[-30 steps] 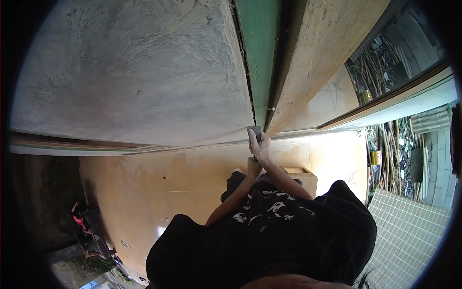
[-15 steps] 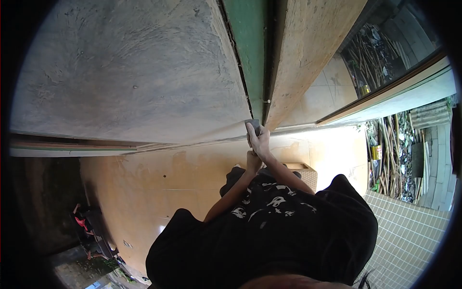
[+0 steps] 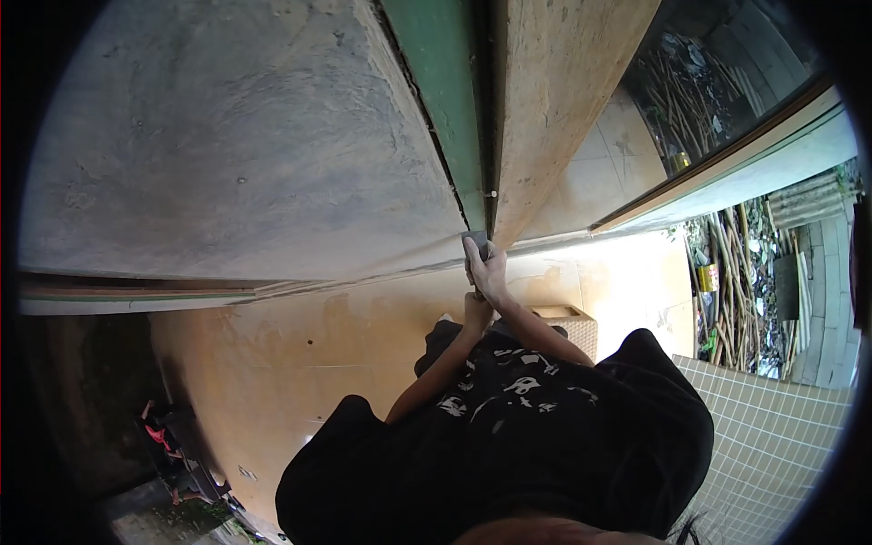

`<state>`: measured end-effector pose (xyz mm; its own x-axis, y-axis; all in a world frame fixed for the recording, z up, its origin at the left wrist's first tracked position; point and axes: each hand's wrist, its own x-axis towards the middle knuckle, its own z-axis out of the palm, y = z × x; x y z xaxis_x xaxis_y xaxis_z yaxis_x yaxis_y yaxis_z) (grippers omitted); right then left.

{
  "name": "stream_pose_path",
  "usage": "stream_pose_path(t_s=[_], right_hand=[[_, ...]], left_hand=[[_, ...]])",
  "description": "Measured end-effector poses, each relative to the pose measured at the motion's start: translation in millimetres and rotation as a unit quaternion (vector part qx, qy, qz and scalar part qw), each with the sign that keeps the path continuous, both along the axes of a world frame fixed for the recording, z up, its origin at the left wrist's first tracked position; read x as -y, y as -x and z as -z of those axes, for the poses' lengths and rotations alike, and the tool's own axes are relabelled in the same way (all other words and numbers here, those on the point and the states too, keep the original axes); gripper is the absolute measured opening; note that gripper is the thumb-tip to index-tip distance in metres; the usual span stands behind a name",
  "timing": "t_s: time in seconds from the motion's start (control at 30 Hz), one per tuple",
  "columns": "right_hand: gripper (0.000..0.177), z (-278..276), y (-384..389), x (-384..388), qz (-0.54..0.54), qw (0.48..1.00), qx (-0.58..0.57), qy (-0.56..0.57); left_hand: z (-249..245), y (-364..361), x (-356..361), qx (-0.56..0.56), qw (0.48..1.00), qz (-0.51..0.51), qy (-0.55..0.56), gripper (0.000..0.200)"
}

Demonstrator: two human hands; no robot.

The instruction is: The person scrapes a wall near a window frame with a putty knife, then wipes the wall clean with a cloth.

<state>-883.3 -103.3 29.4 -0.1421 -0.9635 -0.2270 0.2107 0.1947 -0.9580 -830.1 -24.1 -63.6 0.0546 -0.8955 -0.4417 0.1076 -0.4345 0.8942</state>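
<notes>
My right hand (image 3: 492, 275) is closed around a piece of dark grey sandpaper (image 3: 475, 243), its thumb lying along the near face. The sandpaper is right at the lower part of the green door-frame strip (image 3: 451, 109), where it meets the grey wall. Just below and nearer my body, my left hand (image 3: 476, 313) is curled beneath the right wrist. Its fingers are mostly hidden, and I cannot tell what it holds. A bare wooden post (image 3: 559, 91) runs alongside the green strip, with a dark gap between them.
The rough cement wall (image 3: 245, 145) fills the upper left. Behind my arms a woven tan box (image 3: 578, 329) stands on the tan tiled floor (image 3: 272, 363). A glass pane (image 3: 718, 82) is at upper right, with bamboo poles (image 3: 732, 291) outside. A person in dark and red (image 3: 162, 438) is at far left.
Both hands and the sandpaper have shifted slightly downward in view, still at the green strip. The view has turned a little, moving the wall and post left. The grip looks the same.
</notes>
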Motion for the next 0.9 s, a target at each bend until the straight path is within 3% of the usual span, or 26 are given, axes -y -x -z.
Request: stream_pose_path(t_s=[0.13,0.23,0.3,0.33,0.4,0.43,0.53,0.63,0.73,0.77,0.8,0.87,0.9], right_hand=[[0.037,10.5,-3.7,5.1,-0.006,1.000,0.030,-0.001],[0.036,-6.9,2.0,3.9,-0.022,0.999,-0.024,-0.001],[0.036,-15.4,0.6,11.3,-0.016,1.000,0.012,0.017],[0.035,-10.7,1.3,5.4,-0.015,0.999,0.025,0.019],[0.034,10.1,4.7,8.3,-0.023,0.999,0.025,0.022],[0.033,20.3,5.0,7.9,-0.025,0.999,0.026,0.028],[0.033,-7.3,4.8,4.3,-0.017,1.000,0.013,-0.023],[0.032,7.9,2.2,4.8,-0.006,1.000,0.025,0.005],[0.033,5.6,6.2,5.5,-0.024,1.000,0.003,0.004],[0.035,-19.1,6.6,4.8,-0.014,0.999,0.035,-0.003],[0.035,-20.0,5.1,13.1,-0.015,0.999,0.035,0.000],[0.035,-17.0,5.8,7.0,-0.019,0.998,0.035,0.041],[0.035,-6.7,6.3,8.3,-0.027,0.999,0.027,0.040]], left_hand=[[-4.7,-8.5,6.6,0.053,0.998,0.030,-0.010,0.034],[-7.6,4.5,12.0,-0.040,0.996,0.011,-0.083,0.034],[-15.7,8.8,9.3,0.081,0.987,-0.037,0.135,0.034],[-16.9,8.4,0.9,0.080,0.989,-0.038,0.122,0.034],[0.1,2.5,11.0,-0.007,1.000,-0.003,-0.013,0.033],[21.9,-0.6,11.3,-0.030,0.999,0.014,-0.023,0.033],[7.9,6.0,3.6,0.022,0.999,0.000,0.037,0.034],[-10.1,1.2,8.1,0.053,0.998,0.019,-0.009,0.033],[17.8,6.9,5.8,0.050,0.999,0.005,0.000,0.032],[20.7,6.8,4.4,0.158,0.969,0.015,0.190,0.031],[5.4,5.5,18.0,0.159,0.968,0.014,0.193,0.031],[-21.1,3.5,17.0,0.139,0.985,0.033,0.097,0.031],[-8.0,1.7,17.6,0.098,0.991,0.051,0.071,0.029]])
